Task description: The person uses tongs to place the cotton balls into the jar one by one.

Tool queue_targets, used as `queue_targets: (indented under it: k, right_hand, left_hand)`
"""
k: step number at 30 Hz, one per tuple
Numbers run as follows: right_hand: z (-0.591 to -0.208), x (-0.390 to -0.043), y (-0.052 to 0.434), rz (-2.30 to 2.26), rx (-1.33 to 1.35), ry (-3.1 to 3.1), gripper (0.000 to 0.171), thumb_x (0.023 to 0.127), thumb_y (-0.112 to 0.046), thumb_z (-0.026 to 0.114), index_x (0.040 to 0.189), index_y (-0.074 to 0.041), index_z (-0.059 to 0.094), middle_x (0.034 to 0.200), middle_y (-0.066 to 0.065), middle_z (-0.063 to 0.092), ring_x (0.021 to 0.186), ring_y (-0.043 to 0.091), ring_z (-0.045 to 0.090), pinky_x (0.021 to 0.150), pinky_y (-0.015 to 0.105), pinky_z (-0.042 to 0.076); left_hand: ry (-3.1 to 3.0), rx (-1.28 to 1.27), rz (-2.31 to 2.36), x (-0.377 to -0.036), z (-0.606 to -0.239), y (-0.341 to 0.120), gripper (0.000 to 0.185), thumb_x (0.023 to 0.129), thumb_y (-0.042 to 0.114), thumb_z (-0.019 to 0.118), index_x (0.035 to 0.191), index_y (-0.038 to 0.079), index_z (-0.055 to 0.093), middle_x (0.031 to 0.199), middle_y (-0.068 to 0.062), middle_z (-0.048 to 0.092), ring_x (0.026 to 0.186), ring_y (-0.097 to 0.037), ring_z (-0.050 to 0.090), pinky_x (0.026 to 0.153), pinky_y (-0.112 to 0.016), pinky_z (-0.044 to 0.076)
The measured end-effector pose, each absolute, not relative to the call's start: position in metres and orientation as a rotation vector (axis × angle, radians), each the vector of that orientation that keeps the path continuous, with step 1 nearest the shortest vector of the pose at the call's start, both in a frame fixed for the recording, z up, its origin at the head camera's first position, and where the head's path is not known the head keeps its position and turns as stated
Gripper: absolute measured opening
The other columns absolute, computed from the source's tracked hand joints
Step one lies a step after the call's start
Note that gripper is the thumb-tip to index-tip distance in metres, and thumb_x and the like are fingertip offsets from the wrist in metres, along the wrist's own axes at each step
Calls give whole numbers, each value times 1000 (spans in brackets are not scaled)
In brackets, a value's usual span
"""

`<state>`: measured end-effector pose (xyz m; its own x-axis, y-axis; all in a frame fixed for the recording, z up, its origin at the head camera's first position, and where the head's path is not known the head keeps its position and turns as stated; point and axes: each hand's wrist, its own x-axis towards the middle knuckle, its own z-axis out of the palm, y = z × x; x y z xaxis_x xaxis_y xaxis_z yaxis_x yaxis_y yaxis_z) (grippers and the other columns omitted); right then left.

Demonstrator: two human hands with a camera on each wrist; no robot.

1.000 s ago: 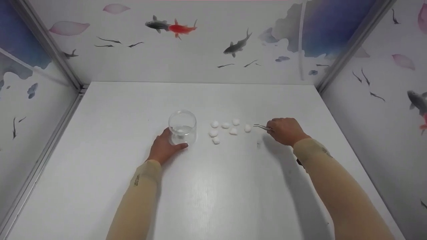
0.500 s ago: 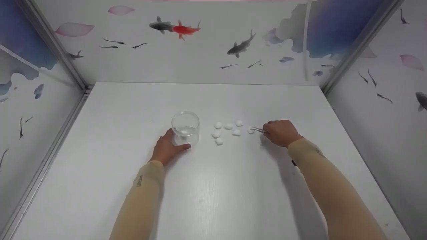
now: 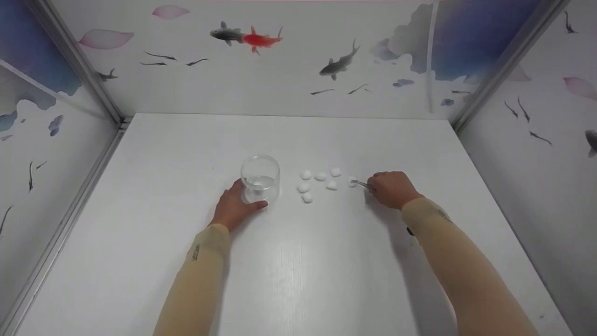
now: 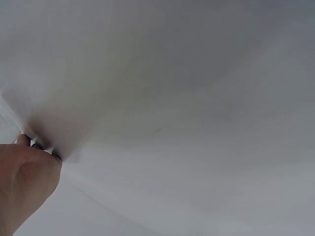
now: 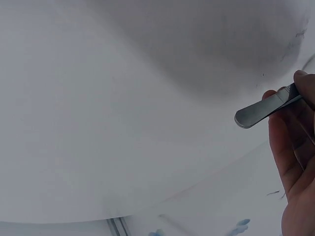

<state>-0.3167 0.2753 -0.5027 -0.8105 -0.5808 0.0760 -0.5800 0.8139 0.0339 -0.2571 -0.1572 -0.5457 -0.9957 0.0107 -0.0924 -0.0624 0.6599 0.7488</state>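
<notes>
A clear, round glass jar (image 3: 260, 179) stands on the white table, left of the middle in the head view. My left hand (image 3: 235, 205) holds it low on its left side, the thumb across the front. To its right lie several small white cotton balls (image 3: 303, 187) in a loose group. With my right hand (image 3: 394, 189) I grip metal tweezers (image 3: 363, 184), whose tips are at the rightmost cotton ball (image 3: 351, 181); whether they pinch it I cannot tell. In the right wrist view the tweezers' broad rear end (image 5: 258, 112) sticks out between thumb and fingers.
The white table (image 3: 284, 280) meets a printed back wall (image 3: 284, 88) with fish and petals. Printed panels (image 3: 527, 154) also rise at the left and right sides, with metal posts at the corners.
My right hand has brought the tweezers left and down, from beside the rightmost cotton ball onto it. The left hand stays on the jar; the head view has shifted slightly.
</notes>
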Motion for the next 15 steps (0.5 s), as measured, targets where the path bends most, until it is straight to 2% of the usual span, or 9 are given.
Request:
queue_targets:
  k: [8, 15]
  right_hand:
    - [-503, -315, 277, -17, 943, -2820, 6, 89, -7, 71, 88, -5, 77, 77, 5, 69, 61, 21, 64, 54, 39, 56]
    - [-493, -313, 276, 58, 934, -2761, 7, 89, -7, 70, 89, -3, 77, 75, 6, 67, 58, 20, 62, 53, 40, 56]
  left_hand:
    - [2768, -6, 1283, -256, -546, -155, 101, 80, 50, 81, 157, 9, 28, 157, -11, 36, 146, -31, 27, 123, -43, 3]
    - [2791, 1, 1279, -256, -545, -158, 100, 80, 49, 81, 156, 8, 29, 156, -13, 37, 145, -31, 29, 123, -43, 5]
